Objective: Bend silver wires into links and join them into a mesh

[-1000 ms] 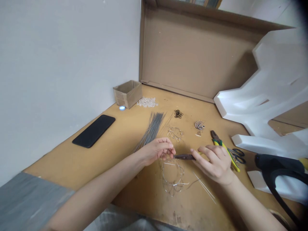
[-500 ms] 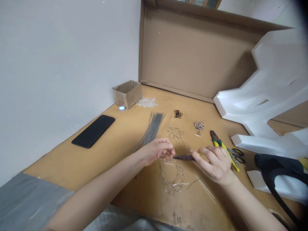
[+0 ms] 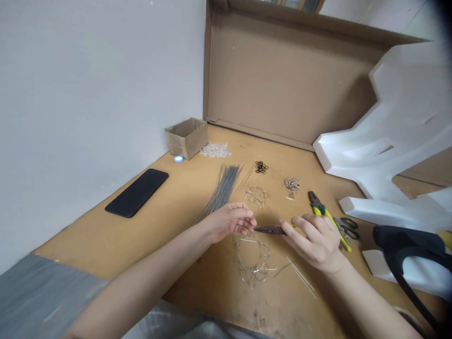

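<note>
My right hand (image 3: 314, 240) is closed around long-nose pliers (image 3: 270, 230), whose dark jaws point left. At the tip of those jaws is my left hand (image 3: 236, 220), its fingers pinched together. What the left fingers hold is too small to make out. Just below both hands, a round wire frame (image 3: 253, 270) with looped edges lies on the table. A bundle of grey wires (image 3: 222, 188) fans out behind my left wrist. Two loose straight wires (image 3: 300, 273) rest to the right of the frame. A smaller wire ring (image 3: 257, 197) lies farther back.
Yellow-green pliers (image 3: 326, 212) and scissors (image 3: 348, 227) lie at the right. Black rings (image 3: 261, 167), a wire-and-bead cluster (image 3: 292, 183) and clear beads (image 3: 216, 150) sit farther back. A small cardboard box (image 3: 188, 139) and a phone (image 3: 137, 193) are at left; white foam (image 3: 353, 150) stands at right.
Hardly anything differs. The plier tips sit very slightly higher at my left fingertips; both hands keep the same place and hold.
</note>
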### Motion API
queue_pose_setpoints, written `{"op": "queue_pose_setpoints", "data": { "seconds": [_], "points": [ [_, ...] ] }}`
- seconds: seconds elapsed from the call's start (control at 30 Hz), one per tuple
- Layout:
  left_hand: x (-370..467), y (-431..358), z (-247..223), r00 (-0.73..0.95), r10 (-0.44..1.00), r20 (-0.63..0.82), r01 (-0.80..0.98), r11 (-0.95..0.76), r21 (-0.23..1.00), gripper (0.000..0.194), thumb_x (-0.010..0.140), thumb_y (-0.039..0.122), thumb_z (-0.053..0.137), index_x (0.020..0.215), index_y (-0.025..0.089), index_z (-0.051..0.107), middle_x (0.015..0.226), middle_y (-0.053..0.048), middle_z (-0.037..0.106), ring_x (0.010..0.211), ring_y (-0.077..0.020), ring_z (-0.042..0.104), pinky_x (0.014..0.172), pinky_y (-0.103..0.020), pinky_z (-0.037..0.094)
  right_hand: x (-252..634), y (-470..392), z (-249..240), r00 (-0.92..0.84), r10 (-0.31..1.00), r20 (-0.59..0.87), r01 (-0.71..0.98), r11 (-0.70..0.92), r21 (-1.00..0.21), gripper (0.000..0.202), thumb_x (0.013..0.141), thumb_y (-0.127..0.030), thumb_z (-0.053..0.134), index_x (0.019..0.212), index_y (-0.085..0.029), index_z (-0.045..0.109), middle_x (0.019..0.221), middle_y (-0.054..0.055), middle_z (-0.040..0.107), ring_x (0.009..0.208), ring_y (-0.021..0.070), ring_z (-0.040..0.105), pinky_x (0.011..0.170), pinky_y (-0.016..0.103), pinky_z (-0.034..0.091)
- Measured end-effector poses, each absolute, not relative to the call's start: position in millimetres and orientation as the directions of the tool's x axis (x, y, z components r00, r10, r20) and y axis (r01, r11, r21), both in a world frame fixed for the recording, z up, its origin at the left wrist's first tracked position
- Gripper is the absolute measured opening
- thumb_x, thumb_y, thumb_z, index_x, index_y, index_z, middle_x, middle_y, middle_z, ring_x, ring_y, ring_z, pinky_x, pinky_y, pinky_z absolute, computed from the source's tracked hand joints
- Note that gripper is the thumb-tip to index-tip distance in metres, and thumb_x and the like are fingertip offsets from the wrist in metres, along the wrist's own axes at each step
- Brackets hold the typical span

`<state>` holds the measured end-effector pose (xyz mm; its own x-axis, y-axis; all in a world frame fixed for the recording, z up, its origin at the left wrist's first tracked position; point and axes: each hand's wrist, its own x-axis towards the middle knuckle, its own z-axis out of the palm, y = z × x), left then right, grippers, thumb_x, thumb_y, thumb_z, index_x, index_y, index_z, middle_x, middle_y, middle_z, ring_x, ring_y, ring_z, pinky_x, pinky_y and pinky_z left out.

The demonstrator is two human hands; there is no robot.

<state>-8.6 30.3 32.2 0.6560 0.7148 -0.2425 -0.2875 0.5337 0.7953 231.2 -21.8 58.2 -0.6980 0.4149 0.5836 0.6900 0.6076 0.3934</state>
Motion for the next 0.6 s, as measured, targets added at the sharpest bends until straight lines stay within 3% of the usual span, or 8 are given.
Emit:
{"op": "queue_pose_setpoints", "data": {
  "seconds": [0.3,0.6],
  "points": [
    [-9,30,32,0.633,0.743,-0.217,-0.263,0.471,0.842,0.023,0.069,0.027,0.067,0.068,0.012,0.050,0.066,-0.003,0.064,0.055,-0.0102,0.062,0.052,-0.019,0.049,224,-24,68,-0.713,0.504,0.488,0.691,0.625,0.363,0.016,0.079,-0.024,0.059,0.094,-0.019,0.062,0.077,0.004,0.063,0.069,0.0152,0.048,0.060,0.029,0.033],
    [-8,21,44,0.528,0.849,-0.017,-0.167,0.124,0.978,0.022,0.074,0.031,0.062,0.070,0.012,0.051,0.068,-0.004,0.065,0.060,-0.0116,0.062,0.059,-0.023,0.049,218,-26,76,-0.632,0.697,0.340,0.767,0.627,0.139,0.018,0.085,-0.029,0.050,0.083,-0.017,0.064,0.068,0.005,0.060,0.065,0.0141,0.050,0.059,0.025,0.034]
  ]
}}
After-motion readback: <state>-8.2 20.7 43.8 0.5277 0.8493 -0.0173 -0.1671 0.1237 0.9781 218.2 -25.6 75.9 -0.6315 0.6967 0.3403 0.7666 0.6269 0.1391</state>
